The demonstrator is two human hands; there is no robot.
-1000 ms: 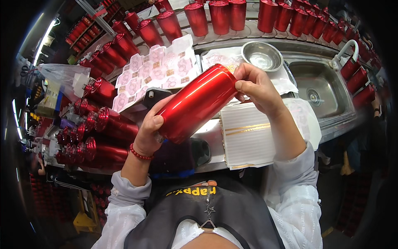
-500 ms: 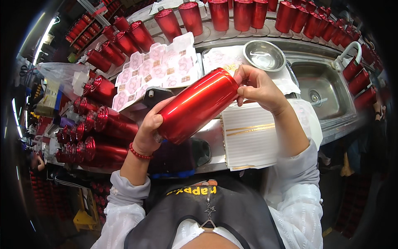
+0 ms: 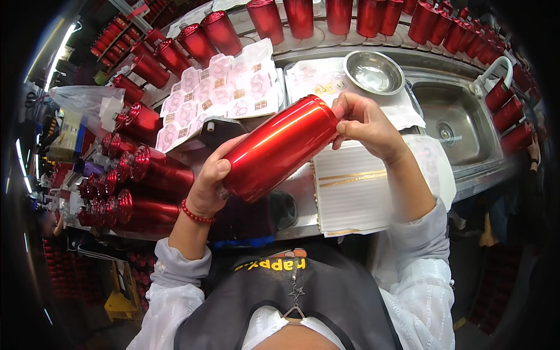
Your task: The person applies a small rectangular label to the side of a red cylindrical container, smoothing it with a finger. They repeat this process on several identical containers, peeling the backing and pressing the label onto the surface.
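Observation:
A glossy red bottle (image 3: 279, 153) lies tilted in the air before my chest, its broad end up to the right. My left hand (image 3: 211, 178), with a red bead bracelet on the wrist, is wrapped round its lower-left end by the neck. At the broad end's rim my right hand (image 3: 364, 123) is closed in a pinch, its fingertips against the edge. Whatever lies between those fingertips is too small or hidden to make out. Below the right forearm is a stack of white sheets (image 3: 353, 204) with gold strips on top.
Several red bottles (image 3: 149, 210) lie at the left, necks outward. Behind them is a pink-patterned sheet (image 3: 219, 87). A steel bowl (image 3: 374, 73) stands beside the sink (image 3: 449, 125). Upright bottles line the curved conveyor (image 3: 318, 45). At the far right another person's hand (image 3: 534, 149) touches a bottle.
The upright bottles on the conveyor have shifted to the right. Another person's hand has come to a bottle at the far right. My hands and the held bottle have barely moved.

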